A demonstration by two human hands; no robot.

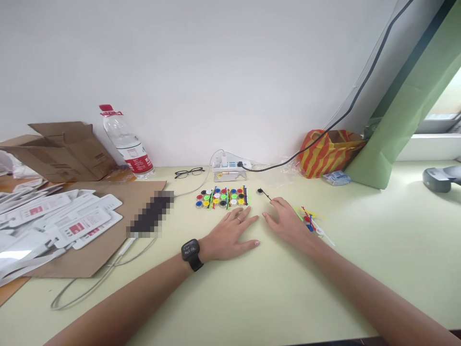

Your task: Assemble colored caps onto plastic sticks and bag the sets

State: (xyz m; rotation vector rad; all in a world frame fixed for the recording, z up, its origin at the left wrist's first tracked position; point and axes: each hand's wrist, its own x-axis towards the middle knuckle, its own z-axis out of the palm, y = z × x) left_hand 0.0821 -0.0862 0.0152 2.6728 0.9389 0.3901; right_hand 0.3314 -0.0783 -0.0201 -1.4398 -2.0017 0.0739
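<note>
My left hand [232,235] lies flat with its fingers spread, just below several rows of small coloured discs [216,196] with thin plastic sticks [245,194] standing in columns between them. It wears a black watch [190,252] and a ring, and holds nothing. The fingertips of my right hand [284,221] are on a thin black stick [267,195]; its far end meets or lies close to a black disc [260,191]. My right thumb is apart from the index finger. Beside that hand, a loose pile of coloured sticks and discs [309,223] is partly hidden.
On the left lie white tags [84,228] on cardboard [144,192], near an open box [68,154] and a water bottle [133,149]. Glasses [189,173] and a power strip [230,163] sit by the wall. Rightward are a striped bag [320,156] and a grey device [437,179].
</note>
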